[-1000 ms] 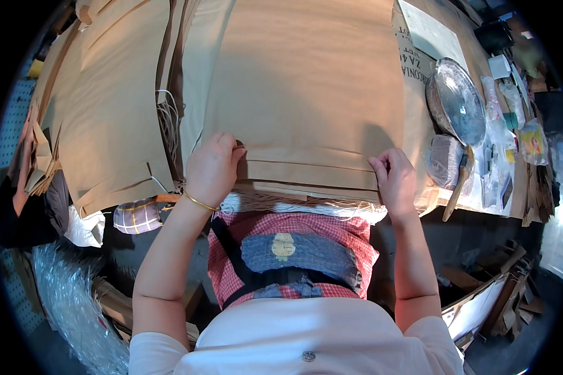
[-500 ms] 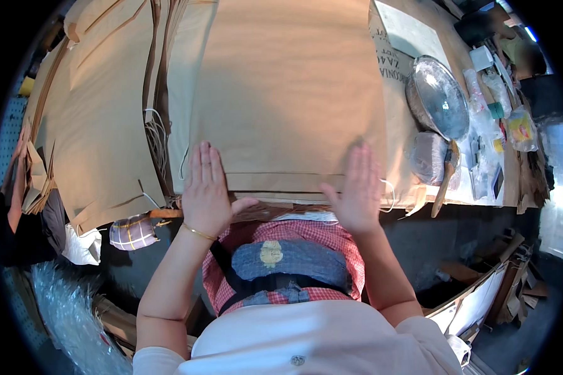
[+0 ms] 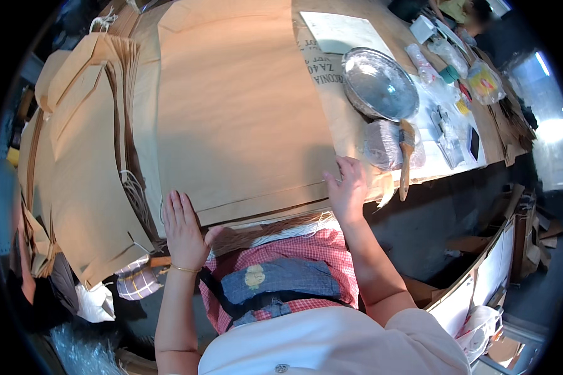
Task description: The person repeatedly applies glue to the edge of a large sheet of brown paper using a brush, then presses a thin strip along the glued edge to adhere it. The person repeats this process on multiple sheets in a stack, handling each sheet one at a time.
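Note:
A large brown kraft paper bag (image 3: pixel 244 112) lies flat before me on the worktable. Its folded near end runs along the table's front edge. My left hand (image 3: pixel 186 234) rests on its near left corner, fingers stretched out flat and thumb apart. At the near right corner, my right hand (image 3: pixel 349 187) touches the paper's edge with fingers slightly bent and thumb apart. Neither hand holds anything that I can see. Under the near edge, between my hands, layers of paper and pale strings (image 3: pixel 281 230) show.
To the left lies a stack of brown paper bags (image 3: pixel 84 162) with white cord handles. On the right are a metal basin (image 3: pixel 381 84), a wooden-handled brush (image 3: pixel 406 156) on a wrapped bundle (image 3: pixel 383 145), a white board (image 3: pixel 344 32) and a phone (image 3: pixel 474 144). Another person (image 3: pixel 460 12) is at the far right.
The view has swung to the right, so the table's things appear farther left. My right hand has gone from lying flat to bent fingers at the bag's corner; my left stays flat.

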Tool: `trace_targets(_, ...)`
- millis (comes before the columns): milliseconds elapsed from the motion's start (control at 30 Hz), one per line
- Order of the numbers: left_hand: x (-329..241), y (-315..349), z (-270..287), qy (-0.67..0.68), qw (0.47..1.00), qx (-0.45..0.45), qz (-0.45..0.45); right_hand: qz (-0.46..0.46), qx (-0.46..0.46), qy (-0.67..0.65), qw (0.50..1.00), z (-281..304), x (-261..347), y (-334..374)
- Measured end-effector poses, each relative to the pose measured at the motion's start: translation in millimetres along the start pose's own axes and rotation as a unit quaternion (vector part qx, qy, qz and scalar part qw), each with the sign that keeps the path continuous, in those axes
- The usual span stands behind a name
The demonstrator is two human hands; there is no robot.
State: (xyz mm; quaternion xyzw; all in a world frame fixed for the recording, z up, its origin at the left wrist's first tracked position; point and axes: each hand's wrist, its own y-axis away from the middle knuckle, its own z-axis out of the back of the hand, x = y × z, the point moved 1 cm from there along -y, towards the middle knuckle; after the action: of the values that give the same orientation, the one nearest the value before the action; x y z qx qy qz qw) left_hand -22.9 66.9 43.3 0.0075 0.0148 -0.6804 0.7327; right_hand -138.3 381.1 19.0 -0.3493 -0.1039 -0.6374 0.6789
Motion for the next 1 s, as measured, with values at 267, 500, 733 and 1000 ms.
trace_targets(267,14.0,2.5,5.4,0.215,0.974,-0.064,0.027,-0.011,0.050,-0.027,0.998,-10.3,2.4,-2.7)
trace_targets(500,42.6,24.1,11.6,0.705,0.647,0.042,0.289,-0.205,0.250,-0.409,0.853,76.7,-0.1,-10.5)
trace_targets(733,68.7,65.4,66.3,0.172,0.948,-0.264,0.051,0.034,0.185,-0.191,0.963,-1.5,41.6,18.0)
trace_targets(1000,293.4,172.3,77.4,0.245,0.804,-0.426,0.336,-0.031,0.488,-0.461,0.740,-124.5,250.6,48.6)
